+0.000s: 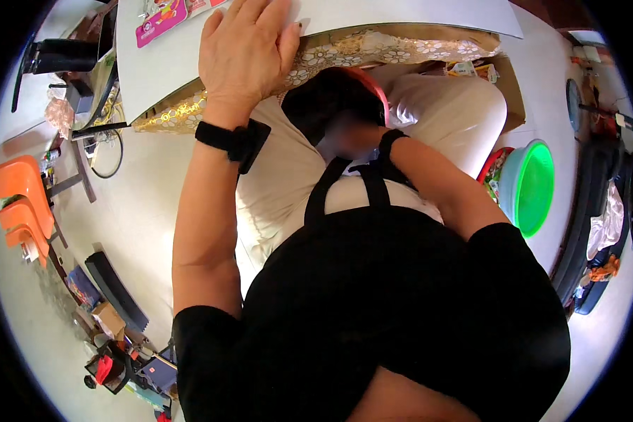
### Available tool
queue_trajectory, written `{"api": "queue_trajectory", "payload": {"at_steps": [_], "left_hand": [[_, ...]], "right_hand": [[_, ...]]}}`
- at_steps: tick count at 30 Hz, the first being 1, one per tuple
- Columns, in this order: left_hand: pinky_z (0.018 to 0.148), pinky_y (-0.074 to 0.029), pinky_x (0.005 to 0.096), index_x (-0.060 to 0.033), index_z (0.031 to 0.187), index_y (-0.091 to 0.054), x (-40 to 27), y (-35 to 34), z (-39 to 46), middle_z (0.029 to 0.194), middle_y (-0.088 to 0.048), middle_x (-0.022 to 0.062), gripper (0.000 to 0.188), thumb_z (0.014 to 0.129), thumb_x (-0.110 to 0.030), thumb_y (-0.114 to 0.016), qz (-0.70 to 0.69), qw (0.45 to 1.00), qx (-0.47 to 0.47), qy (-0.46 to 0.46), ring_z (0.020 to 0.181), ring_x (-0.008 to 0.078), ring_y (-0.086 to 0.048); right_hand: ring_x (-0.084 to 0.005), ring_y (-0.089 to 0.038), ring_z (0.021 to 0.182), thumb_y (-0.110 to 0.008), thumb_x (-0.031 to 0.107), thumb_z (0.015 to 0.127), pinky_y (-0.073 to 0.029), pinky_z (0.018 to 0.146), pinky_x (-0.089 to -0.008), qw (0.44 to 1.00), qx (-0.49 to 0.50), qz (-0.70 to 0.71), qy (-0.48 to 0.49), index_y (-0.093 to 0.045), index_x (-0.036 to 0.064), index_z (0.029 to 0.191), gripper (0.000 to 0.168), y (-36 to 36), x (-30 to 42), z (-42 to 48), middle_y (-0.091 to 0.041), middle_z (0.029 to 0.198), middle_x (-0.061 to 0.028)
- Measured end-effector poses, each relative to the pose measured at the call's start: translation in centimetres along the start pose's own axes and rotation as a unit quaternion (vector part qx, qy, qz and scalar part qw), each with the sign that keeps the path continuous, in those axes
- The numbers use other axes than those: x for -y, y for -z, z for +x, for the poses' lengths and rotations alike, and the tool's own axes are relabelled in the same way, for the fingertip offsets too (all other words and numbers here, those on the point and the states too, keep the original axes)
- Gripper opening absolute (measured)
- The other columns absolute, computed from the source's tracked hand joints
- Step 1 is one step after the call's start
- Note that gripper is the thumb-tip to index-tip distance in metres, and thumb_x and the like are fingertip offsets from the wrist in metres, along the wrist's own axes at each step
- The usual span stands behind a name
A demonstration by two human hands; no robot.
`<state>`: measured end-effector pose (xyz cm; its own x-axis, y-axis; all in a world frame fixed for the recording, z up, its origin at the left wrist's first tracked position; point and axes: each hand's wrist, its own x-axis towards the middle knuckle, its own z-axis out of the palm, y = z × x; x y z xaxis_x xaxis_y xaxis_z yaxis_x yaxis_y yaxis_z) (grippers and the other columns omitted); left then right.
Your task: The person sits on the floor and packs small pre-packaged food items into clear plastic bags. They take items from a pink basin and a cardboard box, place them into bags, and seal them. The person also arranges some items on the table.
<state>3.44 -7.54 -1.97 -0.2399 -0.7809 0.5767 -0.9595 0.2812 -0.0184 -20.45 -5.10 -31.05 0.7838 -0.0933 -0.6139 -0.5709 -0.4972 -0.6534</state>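
Observation:
My left hand [245, 50] lies back-up on the white tabletop [401, 13], close to its edge. Its thumb is spread, and some fingertips run out of the picture at the top. Beside it is a pink printed packet [162, 24]. My right hand [360, 138] is low between my knees and partly blurred, so whether it holds anything cannot be told. It overlaps a dark, container-like shape [332, 100] with a pinkish-red rim [374, 87]; what is inside does not show. Both wrists wear black bands.
A gold floral tablecloth [343, 55] hangs beneath the tabletop. A cardboard box [511, 95] with packets stands beyond my right knee. A green-rimmed basin [535, 190] leans beside a red container [493, 166]. Orange chairs [24, 195] and a loose cable [118, 158] are at left.

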Motion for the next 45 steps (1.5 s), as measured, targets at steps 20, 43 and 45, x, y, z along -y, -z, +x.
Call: {"api": "queue_trajectory", "payload": {"at_steps": [20,43,45], "left_hand": [[0.094,-0.041,0.0382,-0.0134,0.115,-0.060,-0.3,0.2,0.7,0.124,-0.056,0.0067,0.037,0.081,-0.023,-0.054,-0.003,1.000,0.031,0.004,0.112,0.0268,-0.054],[0.095,-0.038,0.0433,-0.0156,0.112,-0.059,0.4,-0.4,-0.7,0.123,-0.056,0.0053,0.032,0.085,-0.032,-0.051,-0.001,0.999,-0.008,0.036,0.116,0.0252,-0.050],[0.095,-0.039,0.0415,-0.0154,0.113,-0.059,-0.2,-0.6,0.0,0.123,-0.056,0.0051,0.033,0.084,-0.031,-0.051,-0.003,1.000,-0.011,0.024,0.116,0.0248,-0.050]], "right_hand": [[-0.0363,-0.056,0.107,-0.055,0.030,0.077,-0.045,0.091,-0.0434,0.992,-0.011,-0.038,-0.123,-0.048,0.001,0.126,0.057,-2.4,-3.1,3.3,-0.054,0.120,-0.0249],[-0.0256,-0.061,0.089,-0.060,0.013,0.075,-0.048,0.075,-0.0358,0.943,-0.310,0.114,-0.030,-0.061,0.003,0.096,0.023,7.4,5.1,-9.0,-0.063,0.085,-0.0127],[-0.0202,-0.061,0.088,-0.060,0.007,0.074,-0.048,0.073,-0.0329,0.918,-0.332,0.215,-0.035,-0.060,0.004,0.100,0.026,6.6,2.1,-9.3,-0.063,0.086,-0.0088]]}}
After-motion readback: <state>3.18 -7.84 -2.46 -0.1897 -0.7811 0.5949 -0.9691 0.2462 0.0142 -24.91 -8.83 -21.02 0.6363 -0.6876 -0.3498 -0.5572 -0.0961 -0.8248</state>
